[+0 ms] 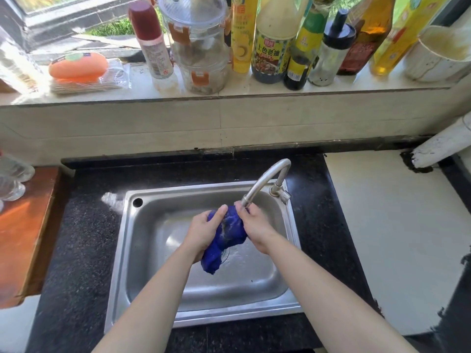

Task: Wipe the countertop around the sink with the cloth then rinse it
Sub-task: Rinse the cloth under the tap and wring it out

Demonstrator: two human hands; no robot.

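Over the stainless steel sink (pixel 119 263), I hold a blue cloth (pixel 230 233) bunched between both hands, directly under the mouth of the curved metal faucet (pixel 265 182). My left hand (pixel 204 231) grips the cloth's left side, fingers curled round it and thumb up on top. My right hand (pixel 256 225) grips the right side close to the spout, fingers wrapped behind the fabric. The cloth's lower end hangs free above the basin floor, over the drain, and water glistens on the fabric and on the steel below it.

The faucet stands at the sink's rear right corner and arcs forward over the basin. A speckled black countertop (pixel 84 238) surrounds the sink. Left of the sink, beyond the countertop, lies a reddish wooden board (pixel 23 230) with clear glassware (pixel 12 179) at its far end. Right of the sink is a white surface (pixel 395 238), with a white pipe (pixel 443 146) at its back.

Behind and above the sink, a pale window ledge (pixel 254 91) carries a red-capped bottle (pixel 151 39), a clear lidded container (pixel 201 44) with orange clips, a dark soy sauce bottle (pixel 271 47), a black-topped dispenser (pixel 331 52) and amber oil bottles (pixel 367 34). An orange rounded object (pixel 77 64) sits on a clear packet toward the ledge's left end.
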